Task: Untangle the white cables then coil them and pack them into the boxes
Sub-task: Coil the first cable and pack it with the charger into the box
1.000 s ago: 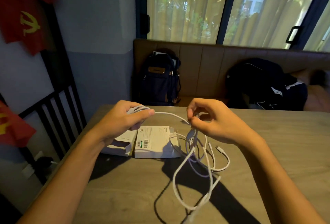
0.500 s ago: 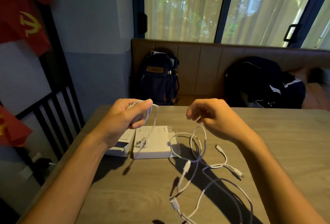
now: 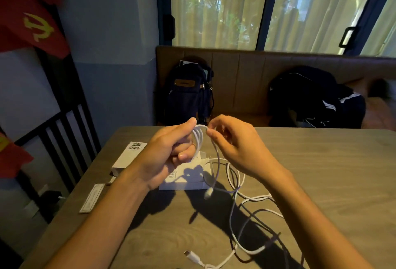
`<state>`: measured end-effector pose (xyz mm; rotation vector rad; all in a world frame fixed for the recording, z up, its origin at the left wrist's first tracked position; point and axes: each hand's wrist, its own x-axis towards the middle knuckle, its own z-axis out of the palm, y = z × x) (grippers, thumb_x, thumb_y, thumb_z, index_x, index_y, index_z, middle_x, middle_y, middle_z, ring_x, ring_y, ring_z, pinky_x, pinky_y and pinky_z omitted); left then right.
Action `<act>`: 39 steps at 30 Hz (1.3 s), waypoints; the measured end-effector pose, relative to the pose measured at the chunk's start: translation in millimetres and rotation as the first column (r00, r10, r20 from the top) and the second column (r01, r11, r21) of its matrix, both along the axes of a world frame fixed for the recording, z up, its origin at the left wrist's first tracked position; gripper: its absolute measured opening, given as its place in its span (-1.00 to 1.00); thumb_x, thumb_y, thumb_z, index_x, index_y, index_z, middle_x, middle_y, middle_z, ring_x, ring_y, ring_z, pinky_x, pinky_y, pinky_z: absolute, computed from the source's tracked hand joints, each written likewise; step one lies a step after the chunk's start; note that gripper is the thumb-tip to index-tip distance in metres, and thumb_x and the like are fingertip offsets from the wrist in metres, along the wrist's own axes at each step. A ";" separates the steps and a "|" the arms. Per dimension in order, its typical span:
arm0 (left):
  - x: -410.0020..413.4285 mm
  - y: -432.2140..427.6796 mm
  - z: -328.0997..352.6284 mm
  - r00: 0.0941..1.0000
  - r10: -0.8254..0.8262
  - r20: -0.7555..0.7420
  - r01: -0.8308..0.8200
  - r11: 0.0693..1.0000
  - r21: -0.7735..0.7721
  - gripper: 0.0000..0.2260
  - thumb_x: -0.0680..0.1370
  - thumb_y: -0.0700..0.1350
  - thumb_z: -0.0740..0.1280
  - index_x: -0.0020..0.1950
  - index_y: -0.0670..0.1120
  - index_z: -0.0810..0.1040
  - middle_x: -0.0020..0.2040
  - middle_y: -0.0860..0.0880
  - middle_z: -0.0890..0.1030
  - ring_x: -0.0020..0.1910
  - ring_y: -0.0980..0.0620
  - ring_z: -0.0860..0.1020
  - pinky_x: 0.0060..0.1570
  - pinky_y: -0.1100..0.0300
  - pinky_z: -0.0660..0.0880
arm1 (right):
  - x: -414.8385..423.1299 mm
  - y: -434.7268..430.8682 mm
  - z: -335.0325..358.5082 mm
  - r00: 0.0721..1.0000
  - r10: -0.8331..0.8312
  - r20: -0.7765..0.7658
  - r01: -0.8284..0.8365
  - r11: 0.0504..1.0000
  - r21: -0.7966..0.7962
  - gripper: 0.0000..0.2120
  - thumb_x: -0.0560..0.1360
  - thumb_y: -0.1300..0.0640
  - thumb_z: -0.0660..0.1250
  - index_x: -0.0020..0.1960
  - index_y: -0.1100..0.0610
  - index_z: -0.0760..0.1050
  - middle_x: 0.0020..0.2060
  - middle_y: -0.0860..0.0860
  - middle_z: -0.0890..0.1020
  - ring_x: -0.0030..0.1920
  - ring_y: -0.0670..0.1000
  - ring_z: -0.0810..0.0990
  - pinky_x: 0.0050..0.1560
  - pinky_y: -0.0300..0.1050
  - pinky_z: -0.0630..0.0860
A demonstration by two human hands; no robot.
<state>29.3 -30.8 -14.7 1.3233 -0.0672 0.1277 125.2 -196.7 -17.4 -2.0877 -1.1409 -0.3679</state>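
Observation:
My left hand [image 3: 171, 150] grips a small coil of white cable [image 3: 198, 138] above the table. My right hand [image 3: 233, 146] pinches the same cable at the top of the coil, and its free end with a plug [image 3: 207, 193] hangs below. More white cables [image 3: 246, 211] lie loose and tangled on the table under my right forearm. A white box [image 3: 186, 179] lies below my hands, partly hidden by the left one. A second white box [image 3: 128, 157] lies further left.
A flat white strip [image 3: 92, 198] lies near the wooden table's [image 3: 332, 172] left edge. A black railing [image 3: 64, 140] stands left of the table. Two dark bags [image 3: 188, 90] sit on the bench behind.
My hands came together. The right hand, which had let go, now pinches the cable at the coil in my left hand. The tangled cables lie spread on the table.

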 end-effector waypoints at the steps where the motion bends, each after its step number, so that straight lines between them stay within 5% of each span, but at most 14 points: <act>1: -0.5 -0.8 -0.5 0.999 -0.045 -0.015 0.043 0.992 -0.119 -0.60 0.58 0.07 0.28 -0.45 -0.01 0.41 -0.54 0.07 0.25 -0.52 0.12 0.31 -0.43 0.31 0.31 | -0.3 0.6 0.3 1.000 0.010 -0.011 -0.010 1.000 -0.022 -0.87 0.65 -0.02 0.24 0.08 0.01 0.51 -0.14 -0.11 0.57 -0.16 -0.12 0.54 -0.20 -0.31 0.46; 4: 0.3 -3.5 -2.7 0.988 -0.149 0.048 0.156 0.915 -0.373 -0.66 0.65 0.03 0.19 -0.22 -0.12 0.50 -0.42 0.00 0.27 -0.39 0.09 0.37 -0.29 0.26 0.41 | -8.4 5.0 0.0 0.978 0.103 -0.181 -0.118 0.990 -0.077 -0.87 0.70 0.05 0.15 0.13 0.07 0.42 -0.20 -0.03 0.63 -0.22 -0.08 0.62 -0.23 -0.24 0.56; 8: 6.9 -8.2 -8.8 0.991 -0.041 0.127 0.088 0.916 -0.391 -0.69 0.69 -0.03 0.10 0.11 -0.20 0.54 -0.30 -0.06 0.39 -0.23 0.04 0.47 0.02 0.13 0.46 | -10.4 9.6 -4.9 0.977 0.059 -0.207 -0.093 0.983 -0.158 -0.84 0.68 0.11 0.21 0.24 0.08 0.43 -0.25 0.07 0.64 -0.29 0.04 0.62 -0.22 0.01 0.64; 12: 13.0 -0.9 -19.2 0.964 0.192 0.183 -0.184 0.981 -0.058 -0.67 0.73 -0.07 0.02 0.24 -0.16 0.54 -0.22 -0.06 0.56 -0.09 0.03 0.59 0.15 0.13 0.49 | -17.5 13.3 -6.8 0.975 0.069 -0.210 -0.150 0.906 -0.396 -0.80 0.66 0.11 0.25 0.23 0.13 0.53 -0.13 0.01 0.67 -0.29 -0.13 0.62 -0.17 -0.23 0.59; 17: 14.9 -8.3 -36.3 0.914 0.269 0.302 -0.392 0.775 0.495 -0.76 0.72 -0.05 0.05 0.20 -0.01 0.50 -0.01 0.02 0.65 0.15 0.23 0.57 0.14 0.44 0.40 | -26.4 10.3 -3.5 0.978 0.088 -0.191 -0.179 0.825 -0.535 -0.73 0.62 0.11 0.32 0.30 0.09 0.50 -0.02 0.00 0.67 -0.07 -0.03 0.67 0.02 -0.07 0.64; 24: 16.3 -9.7 -36.3 0.900 0.229 0.371 -0.422 0.666 0.615 -0.78 0.71 0.02 0.05 0.29 0.12 0.41 0.16 0.20 0.59 0.17 0.30 0.54 0.04 0.48 0.47 | -26.4 3.5 12.1 0.993 0.080 -0.087 -0.116 0.811 -0.573 -0.78 0.65 0.10 0.28 0.27 0.08 0.53 -0.03 -0.01 0.69 -0.25 -0.13 0.59 -0.12 -0.19 0.59; 27: 12.9 -9.6 -40.8 0.888 0.163 0.430 -0.449 0.512 0.732 -0.81 0.71 -0.03 0.11 0.26 0.02 0.44 0.08 0.19 0.56 -0.03 0.26 0.58 -0.07 0.29 0.59 | -26.4 -7.2 21.1 0.981 0.044 -0.190 -0.149 0.799 -0.583 -0.74 0.63 0.11 0.32 0.31 0.04 0.52 -0.14 -0.04 0.68 -0.37 -0.10 0.64 -0.36 -0.31 0.56; 30: 13.8 -1.3 -45.8 0.893 0.194 0.406 -0.450 0.396 0.800 -0.84 0.71 -0.04 0.11 0.20 0.04 0.45 0.03 0.07 0.58 -0.15 0.11 0.60 -0.20 0.11 0.64 | -25.2 -16.8 28.3 0.987 0.072 -0.141 -0.146 0.762 -0.631 -0.69 0.60 0.15 0.35 0.34 -0.01 0.54 -0.20 -0.22 0.59 -0.29 -0.24 0.61 -0.31 -0.44 0.53; 32: 16.1 8.8 -45.4 0.908 0.245 0.341 -0.418 0.444 0.792 -0.78 0.72 0.00 0.07 0.13 0.02 0.50 -0.14 0.01 0.59 -0.22 0.04 0.59 -0.22 -0.01 0.62 | -22.1 -16.5 30.2 0.995 0.098 0.021 -0.070 0.828 -0.556 -0.74 0.63 0.14 0.31 0.28 -0.03 0.60 -0.17 -0.25 0.59 -0.19 -0.24 0.60 -0.15 -0.36 0.57; 35: 16.4 10.6 -36.8 0.955 0.218 0.201 -0.296 0.689 0.662 -0.68 0.73 -0.01 0.06 -0.03 -0.02 0.56 -0.30 -0.01 0.56 -0.28 0.05 0.53 -0.16 -0.01 0.54 | -15.1 -12.6 26.6 0.994 0.081 0.072 -0.055 0.949 -0.309 -0.80 0.64 0.06 0.29 0.19 -0.02 0.63 -0.12 -0.17 0.66 -0.12 -0.16 0.62 -0.10 -0.15 0.62; 37: 13.9 3.2 -28.4 0.979 0.167 0.116 -0.201 0.888 0.414 -0.63 0.73 -0.03 0.06 -0.10 -0.13 0.55 -0.37 -0.05 0.49 -0.33 0.04 0.48 -0.17 0.06 0.43 | -11.9 -11.2 22.7 0.998 0.065 -0.004 -0.064 0.980 -0.190 -0.81 0.63 -0.01 0.29 0.16 0.01 0.59 -0.11 -0.13 0.68 -0.12 -0.15 0.65 -0.10 -0.12 0.66; 39: 12.5 -4.7 -22.6 0.983 0.173 0.067 -0.181 0.972 0.149 -0.61 0.71 -0.01 0.09 -0.16 -0.16 0.53 -0.43 -0.06 0.41 -0.37 0.03 0.45 -0.18 0.10 0.42 | -12.0 -10.1 20.1 0.989 0.063 -0.131 -0.077 0.992 -0.103 -0.84 0.61 -0.02 0.31 0.12 0.03 0.52 -0.15 -0.07 0.71 -0.18 -0.13 0.69 -0.13 -0.09 0.69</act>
